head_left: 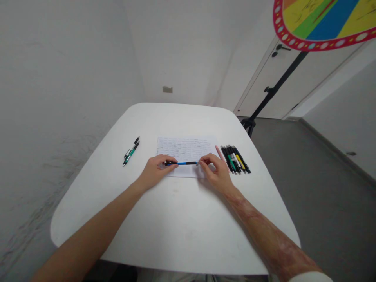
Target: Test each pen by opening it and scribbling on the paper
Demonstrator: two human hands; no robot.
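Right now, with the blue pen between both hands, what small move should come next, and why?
I'd probably try a gentle twist with the right hand while the left hand steadies the blue pen. The left fingers grip one end and the right fingertips pinch at the other, over the written sheet. Whether that end is loose, I can't tell.

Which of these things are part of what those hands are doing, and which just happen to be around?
Seemingly part of the job:
blue pen, between the left hand and right hand
paper beneath it
probably the left pens and right pens

Apparently just around:
wheel
its stand
door
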